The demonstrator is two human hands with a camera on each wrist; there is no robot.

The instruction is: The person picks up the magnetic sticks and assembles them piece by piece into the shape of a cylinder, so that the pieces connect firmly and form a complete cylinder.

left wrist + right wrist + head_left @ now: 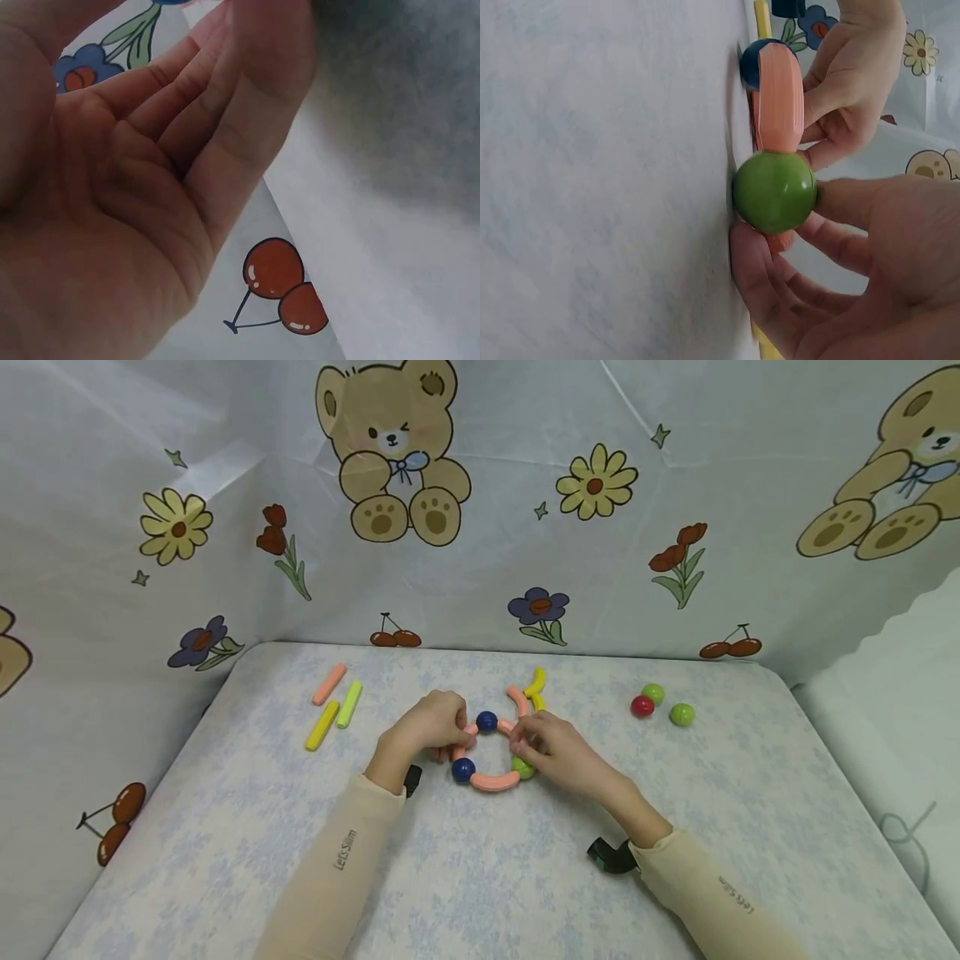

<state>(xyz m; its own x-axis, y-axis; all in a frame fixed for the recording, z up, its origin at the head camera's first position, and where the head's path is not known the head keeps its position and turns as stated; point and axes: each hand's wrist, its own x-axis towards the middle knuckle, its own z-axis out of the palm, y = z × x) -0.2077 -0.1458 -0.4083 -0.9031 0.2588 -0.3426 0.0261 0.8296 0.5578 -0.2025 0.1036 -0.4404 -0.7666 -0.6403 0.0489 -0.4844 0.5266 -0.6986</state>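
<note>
A ring of salmon-pink curved sticks and balls lies on the table in the head view. It includes a blue ball point(487, 721) at the top, a second blue ball point(462, 769) lower left, a curved stick point(495, 782) along the bottom and a green ball point(522, 767) lower right. At the ring's left side my left hand point(432, 727) pinches a curved pink stick; its fingertips are cut off in the left wrist view. My right hand point(562, 752) grips the green ball point(775, 193) between thumb and finger, beside a pink stick end.
Pink, yellow and lime straight sticks point(322, 726) lie at the left. Behind my right hand are a curved pink stick point(517, 700) and yellow curved pieces point(536, 682). A red ball point(642, 707) and two green balls point(682, 715) sit at the right. A printed cloth hangs behind.
</note>
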